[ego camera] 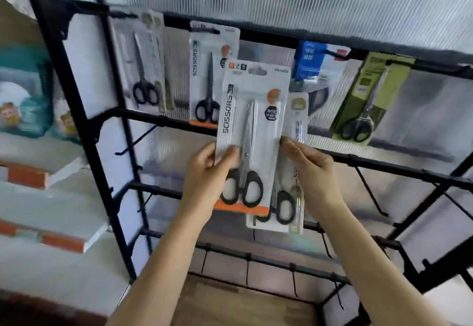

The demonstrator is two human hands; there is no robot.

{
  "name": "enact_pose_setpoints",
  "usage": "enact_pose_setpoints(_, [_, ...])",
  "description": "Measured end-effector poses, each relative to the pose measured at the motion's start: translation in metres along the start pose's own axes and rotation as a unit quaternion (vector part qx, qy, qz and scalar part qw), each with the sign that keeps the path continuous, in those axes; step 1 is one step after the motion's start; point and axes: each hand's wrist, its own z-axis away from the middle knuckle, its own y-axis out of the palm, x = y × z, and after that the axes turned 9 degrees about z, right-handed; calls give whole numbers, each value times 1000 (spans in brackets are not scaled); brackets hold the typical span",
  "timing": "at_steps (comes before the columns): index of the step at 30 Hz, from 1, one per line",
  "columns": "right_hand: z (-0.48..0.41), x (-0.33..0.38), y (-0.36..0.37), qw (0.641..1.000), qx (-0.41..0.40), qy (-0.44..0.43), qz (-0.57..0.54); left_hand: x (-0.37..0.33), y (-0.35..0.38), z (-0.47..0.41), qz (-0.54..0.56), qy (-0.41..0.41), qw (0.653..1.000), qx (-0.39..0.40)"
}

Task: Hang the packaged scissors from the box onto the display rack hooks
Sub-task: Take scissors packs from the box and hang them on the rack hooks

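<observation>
My left hand has its grip closed on the lower left edge of the front scissors pack, thumb on its face. My right hand pinches a second pack tucked just behind it. The front pack stands upright with its long axis vertical. Its hang hole is straight above both hands, just below the rack's top bar, so I judge the lift goes upward.

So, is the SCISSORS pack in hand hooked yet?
Not yet. Left hand and right hand hold the SCISSORS pack before the rack; its hang hole is empty.
</observation>
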Motion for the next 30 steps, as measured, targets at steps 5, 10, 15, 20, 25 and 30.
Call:
enact_pose_setpoints(5, [-17,-4,21,998,49,-1,-26,-8,-17,-7,-36,62,995,-69])
enact_pose_setpoints(10, [-27,-3,39,999,43,8,-33,-23,-27,-17,-61,109,989,-86])
enact_pose_setpoints(15, [-24,5,61,998,45,-1,-37,-28,-47,-29,-53,125,988,-68])
enact_pose_setpoints(20, [-15,7,80,999,17,-1,-35,-38,-69,-38,-62,105,992,-35])
enact_pose_setpoints(25, [-2,8,97,1000,-7,3,-26,-44,-89,-43,-51,98,994,-7])
enact_pose_setpoints(30, [7,8,107,999,-44,5,-15,-50,-100,-51,-33,77,996,21])
